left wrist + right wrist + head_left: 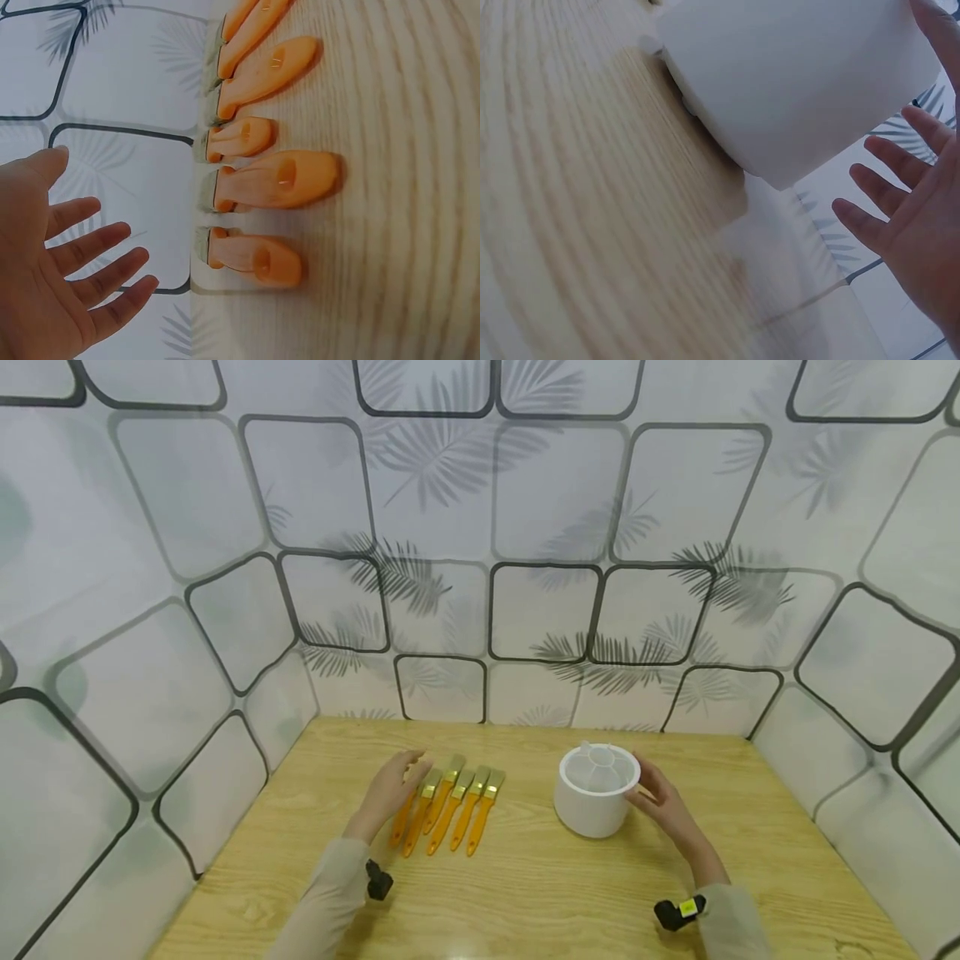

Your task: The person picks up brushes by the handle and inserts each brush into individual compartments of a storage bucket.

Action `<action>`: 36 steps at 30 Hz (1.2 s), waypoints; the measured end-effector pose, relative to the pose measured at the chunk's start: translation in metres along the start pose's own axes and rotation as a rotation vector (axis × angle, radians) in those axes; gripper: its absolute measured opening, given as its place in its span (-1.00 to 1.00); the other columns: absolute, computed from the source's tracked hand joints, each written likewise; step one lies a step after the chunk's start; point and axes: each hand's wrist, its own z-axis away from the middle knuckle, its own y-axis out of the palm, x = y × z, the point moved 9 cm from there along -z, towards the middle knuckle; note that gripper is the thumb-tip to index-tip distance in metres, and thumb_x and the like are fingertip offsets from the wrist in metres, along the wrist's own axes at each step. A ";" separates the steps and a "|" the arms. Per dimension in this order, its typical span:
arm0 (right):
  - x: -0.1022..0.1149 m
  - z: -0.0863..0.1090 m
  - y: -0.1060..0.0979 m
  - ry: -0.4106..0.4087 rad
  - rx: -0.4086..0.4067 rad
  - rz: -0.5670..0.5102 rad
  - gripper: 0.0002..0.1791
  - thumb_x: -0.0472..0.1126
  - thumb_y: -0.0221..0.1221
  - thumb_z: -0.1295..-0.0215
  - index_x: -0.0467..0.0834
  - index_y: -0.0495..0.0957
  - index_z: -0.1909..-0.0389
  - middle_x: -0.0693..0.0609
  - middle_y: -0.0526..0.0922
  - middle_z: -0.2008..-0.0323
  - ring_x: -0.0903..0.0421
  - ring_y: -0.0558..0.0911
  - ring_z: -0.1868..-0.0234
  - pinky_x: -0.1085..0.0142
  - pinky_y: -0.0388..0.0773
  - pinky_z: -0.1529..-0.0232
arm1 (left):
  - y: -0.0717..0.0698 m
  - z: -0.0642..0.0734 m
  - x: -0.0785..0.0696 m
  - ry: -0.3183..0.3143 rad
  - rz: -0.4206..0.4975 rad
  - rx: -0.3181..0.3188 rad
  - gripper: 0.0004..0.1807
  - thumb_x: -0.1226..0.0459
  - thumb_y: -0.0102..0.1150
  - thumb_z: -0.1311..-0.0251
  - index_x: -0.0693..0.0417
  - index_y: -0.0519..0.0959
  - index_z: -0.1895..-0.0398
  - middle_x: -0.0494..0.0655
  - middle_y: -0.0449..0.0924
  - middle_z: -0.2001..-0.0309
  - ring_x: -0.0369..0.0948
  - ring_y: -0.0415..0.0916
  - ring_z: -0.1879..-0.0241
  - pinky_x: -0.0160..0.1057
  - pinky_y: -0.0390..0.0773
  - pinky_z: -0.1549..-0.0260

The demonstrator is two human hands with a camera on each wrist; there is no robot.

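Note:
Several flat paintbrushes with orange handles [480,827] lie side by side on the table, their pale bristles pointing away from me. Over the leftmost brush hovers my left hand [386,795], its fingers spread and holding nothing. The left wrist view shows that palm apart from the brush handles [281,180]. To the right stands a white round container [588,814], upright, with dividers and a round middle compartment inside. My right hand [663,806] is at its right side, thumb and extended fingers around the wall. Whether the thumb touches the container [802,90] I cannot tell.
The wood-grain table [525,893] is bounded by a patterned back wall [540,693] and side walls. Bare tabletop lies between the brushes and the container. Small black cameras [378,881] are strapped at both wrists.

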 end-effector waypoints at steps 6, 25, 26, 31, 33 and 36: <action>-0.011 0.004 0.003 0.073 0.003 -0.019 -0.28 -0.20 0.08 -0.33 -0.14 -0.03 -0.42 -0.26 0.11 -0.35 0.00 0.20 -0.32 -0.18 0.20 -0.22 | 0.001 0.003 0.006 -0.024 -0.038 0.009 -0.45 0.00 -0.03 -0.31 0.17 0.38 -0.22 0.15 0.45 -0.09 0.08 0.43 -0.05 0.07 0.45 -0.01; -0.025 0.012 0.008 0.144 0.003 -0.072 -0.24 -0.22 0.13 -0.29 -0.21 -0.04 -0.41 -0.29 0.07 -0.36 -0.30 0.07 -0.35 -0.23 0.15 -0.23 | 0.008 0.006 0.029 -0.055 -0.103 0.011 -0.60 0.24 0.14 -0.22 0.32 0.46 -0.04 0.19 0.52 0.22 -0.02 0.52 0.33 -0.11 0.56 0.38; -0.026 0.012 0.009 0.143 0.005 -0.070 -0.24 -0.22 0.12 -0.29 -0.21 -0.04 -0.41 -0.29 0.07 -0.37 -0.31 0.06 -0.35 -0.24 0.15 -0.22 | 0.009 0.006 0.030 -0.059 -0.096 0.012 -0.61 0.25 0.15 -0.21 0.33 0.46 -0.03 0.20 0.52 0.23 -0.02 0.52 0.33 -0.11 0.56 0.39; -0.028 0.013 0.012 0.147 0.009 -0.080 -0.25 -0.22 0.13 -0.29 -0.18 -0.03 -0.41 -0.27 0.07 -0.37 -0.31 0.05 -0.35 -0.25 0.16 -0.21 | 0.008 0.008 0.036 -0.086 -0.074 0.001 -0.62 0.28 0.18 -0.18 0.37 0.46 0.01 0.20 0.52 0.26 -0.04 0.48 0.34 -0.14 0.53 0.42; -0.029 0.013 0.012 0.148 0.005 -0.090 -0.25 -0.23 0.13 -0.28 -0.18 -0.03 -0.41 -0.28 0.08 -0.36 -0.30 0.06 -0.35 -0.25 0.16 -0.21 | 0.007 0.008 0.038 -0.097 -0.066 -0.005 -0.63 0.29 0.19 -0.17 0.39 0.46 0.04 0.18 0.53 0.30 -0.06 0.47 0.37 -0.16 0.51 0.45; -0.030 0.012 0.012 0.149 0.000 -0.107 -0.25 -0.24 0.13 -0.28 -0.19 -0.02 -0.40 -0.26 0.10 -0.35 -0.29 0.07 -0.34 -0.23 0.16 -0.22 | 0.007 0.009 0.040 -0.127 -0.044 -0.006 -0.63 0.30 0.22 -0.14 0.41 0.46 0.08 0.14 0.52 0.38 -0.09 0.45 0.42 -0.18 0.49 0.48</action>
